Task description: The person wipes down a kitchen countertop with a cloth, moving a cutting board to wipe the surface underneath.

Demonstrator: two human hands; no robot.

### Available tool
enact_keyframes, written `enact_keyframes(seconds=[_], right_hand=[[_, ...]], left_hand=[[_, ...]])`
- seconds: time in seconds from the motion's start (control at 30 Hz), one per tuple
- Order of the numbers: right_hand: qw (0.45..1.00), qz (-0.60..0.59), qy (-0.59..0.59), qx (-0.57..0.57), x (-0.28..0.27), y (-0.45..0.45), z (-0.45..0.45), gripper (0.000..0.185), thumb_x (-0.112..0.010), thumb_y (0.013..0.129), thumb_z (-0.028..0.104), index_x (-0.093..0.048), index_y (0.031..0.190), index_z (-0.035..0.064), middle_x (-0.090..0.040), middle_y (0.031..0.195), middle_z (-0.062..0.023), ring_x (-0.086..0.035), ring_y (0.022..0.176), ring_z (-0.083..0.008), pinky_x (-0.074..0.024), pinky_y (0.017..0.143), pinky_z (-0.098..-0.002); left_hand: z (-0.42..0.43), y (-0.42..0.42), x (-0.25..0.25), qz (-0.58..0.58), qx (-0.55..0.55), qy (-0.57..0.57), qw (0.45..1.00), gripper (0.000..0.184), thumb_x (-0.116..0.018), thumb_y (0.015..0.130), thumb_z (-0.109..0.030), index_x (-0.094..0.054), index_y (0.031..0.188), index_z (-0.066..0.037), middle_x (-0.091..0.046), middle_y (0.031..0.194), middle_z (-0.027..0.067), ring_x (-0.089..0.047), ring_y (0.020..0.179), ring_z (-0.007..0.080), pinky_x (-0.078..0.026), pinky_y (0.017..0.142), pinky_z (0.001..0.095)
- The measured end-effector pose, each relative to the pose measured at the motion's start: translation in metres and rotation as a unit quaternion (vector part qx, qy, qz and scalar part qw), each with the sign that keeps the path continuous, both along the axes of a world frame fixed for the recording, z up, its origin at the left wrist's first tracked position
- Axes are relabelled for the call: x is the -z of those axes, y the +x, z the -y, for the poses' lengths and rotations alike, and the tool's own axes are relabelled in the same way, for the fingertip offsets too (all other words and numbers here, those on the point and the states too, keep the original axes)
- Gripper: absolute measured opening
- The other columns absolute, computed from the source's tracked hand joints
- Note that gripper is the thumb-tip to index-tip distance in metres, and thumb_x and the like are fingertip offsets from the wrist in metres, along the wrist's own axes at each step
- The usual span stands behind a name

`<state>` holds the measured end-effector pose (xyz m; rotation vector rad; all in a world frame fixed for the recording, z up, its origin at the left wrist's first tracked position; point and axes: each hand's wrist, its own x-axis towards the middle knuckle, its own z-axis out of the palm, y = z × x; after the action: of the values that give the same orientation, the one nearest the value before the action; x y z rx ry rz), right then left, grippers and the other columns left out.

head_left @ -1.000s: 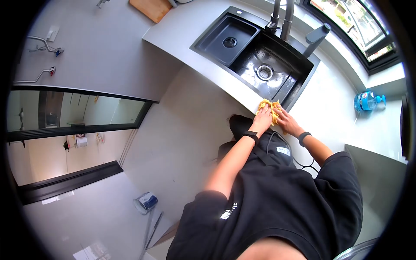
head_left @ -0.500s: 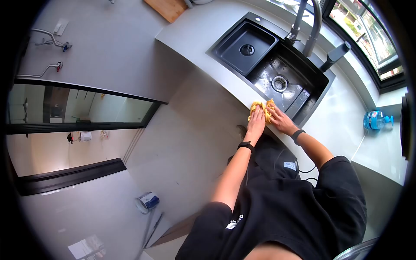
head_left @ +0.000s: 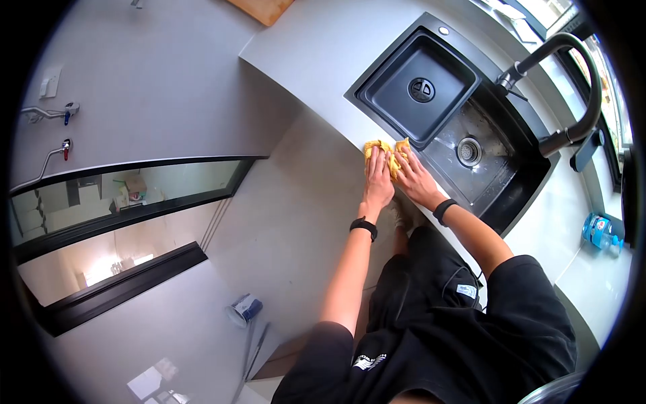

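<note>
"White counter (head_left: 316, 60), upper centre to right. Set into it?"

"Black sink (head_left: 464, 128), upper right."

"Next?"

"Left hand (head_left: 378, 182) and right hand (head_left: 418, 182), near centre, fingers extended over a yellow cloth (head_left: 377, 145) at the counter's front edge; whether they grip it, I can't tell."

Here are both hands on the yellow cloth (head_left: 378, 145), left hand (head_left: 379, 185) and right hand (head_left: 418, 183) side by side at the edge of the counter (head_left: 316, 57)! From the cloth, the black sink (head_left: 494, 168) lies at two o'clock, its faucet (head_left: 594, 87) arching beyond; blue bottle (head_left: 597, 230) at four, wooden board (head_left: 268, 8) at eleven, blue-and-white container (head_left: 246, 310) at seven.
</note>
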<state>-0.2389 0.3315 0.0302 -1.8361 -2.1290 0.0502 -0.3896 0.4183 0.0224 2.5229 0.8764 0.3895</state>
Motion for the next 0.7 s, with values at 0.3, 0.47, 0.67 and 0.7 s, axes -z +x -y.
enact_keyframes(seconds=[0.3, 0.47, 0.67, 0.7], right_hand=[[0.995, 0.015, 0.001, 0.101, 0.001, -0.039, -0.111, 0.034, -0.053, 0.089, 0.018, -0.060, 0.118, 0.0012, -0.045, 0.149, -0.0198, -0.030, 0.146, -0.0430, -0.0268, 0.120, -0.0503], [0.991, -0.004, 0.008, 0.134, 0.007, -0.052, -0.162, 0.035, -0.052, 0.089, 0.017, -0.060, 0.118, -0.0008, -0.047, 0.147, -0.0192, -0.031, 0.145, -0.0432, -0.0265, 0.121, -0.0506], [0.988, -0.022, 0.009, 0.152, 0.005, -0.066, -0.229, 0.034, -0.052, 0.089, 0.014, -0.059, 0.119, -0.0015, -0.049, 0.144, -0.0186, -0.033, 0.144, -0.0427, -0.0276, 0.120, -0.0503], [0.988, -0.016, 0.007, 0.153, 0.005, -0.068, -0.242, 0.035, -0.053, 0.089, 0.014, -0.059, 0.119, -0.0016, -0.049, 0.144, -0.0186, -0.033, 0.144, -0.0428, -0.0278, 0.120, -0.0502]], left_hand=[[-0.124, -0.003, 0.004, 0.041, 0.005, -0.001, 0.999, 0.055, -0.048, 0.092, -0.010, -0.043, 0.145, 0.005, -0.038, 0.152, 0.0246, -0.022, 0.148, 0.0432, -0.018, 0.122, 0.0520], [-0.183, -0.003, 0.005, 0.052, 0.008, -0.010, 0.999, 0.057, -0.048, 0.090, -0.010, -0.043, 0.145, 0.003, -0.039, 0.152, 0.0240, -0.024, 0.148, 0.0418, -0.016, 0.123, 0.0515], [-0.253, -0.010, 0.009, 0.073, 0.013, -0.003, 0.997, 0.054, -0.048, 0.089, -0.012, -0.048, 0.142, 0.002, -0.043, 0.149, 0.0227, -0.027, 0.146, 0.0401, -0.019, 0.122, 0.0509], [-0.264, -0.013, 0.008, 0.073, 0.005, 0.000, 0.997, 0.054, -0.048, 0.089, -0.013, -0.049, 0.142, 0.001, -0.044, 0.149, 0.0222, -0.028, 0.146, 0.0393, -0.019, 0.122, 0.0506]])
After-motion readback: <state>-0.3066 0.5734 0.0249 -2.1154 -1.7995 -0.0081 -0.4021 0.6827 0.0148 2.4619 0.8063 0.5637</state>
